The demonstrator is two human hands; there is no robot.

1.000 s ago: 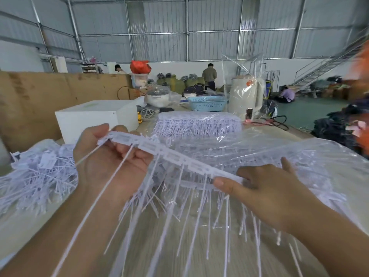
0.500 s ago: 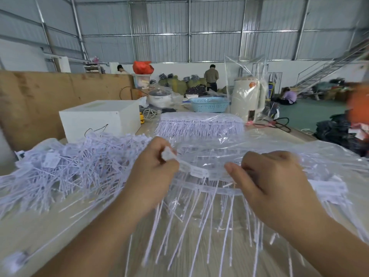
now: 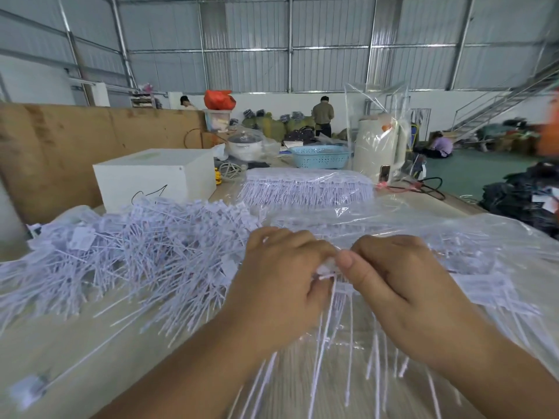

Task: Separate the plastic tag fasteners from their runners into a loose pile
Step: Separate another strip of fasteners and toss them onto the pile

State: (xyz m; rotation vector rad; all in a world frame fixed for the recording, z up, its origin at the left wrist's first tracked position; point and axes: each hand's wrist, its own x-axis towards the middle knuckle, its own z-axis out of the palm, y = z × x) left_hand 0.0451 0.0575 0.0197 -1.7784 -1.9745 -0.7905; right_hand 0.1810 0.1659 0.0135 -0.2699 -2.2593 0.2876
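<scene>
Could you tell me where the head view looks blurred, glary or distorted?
Head view: fastener stems hanging below the hands streak with motion blur; the right edge smears orange; the clear plastic bag shows glare patches; the wide lens bows the roof beams; the loose pile stays fairly sharp.

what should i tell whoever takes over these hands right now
Left hand and right hand meet at centre, both pinching one white plastic runner strip, its thin fasteners hanging below.
Big loose pile of white plastic tag fasteners lies left of the hands on the pale table.
A clear plastic bag of unseparated fastener strips sits behind, and more strips under clear plastic film to the right.
Done: much is already separated.
Left: finish this strip, then the bagged ones.
</scene>
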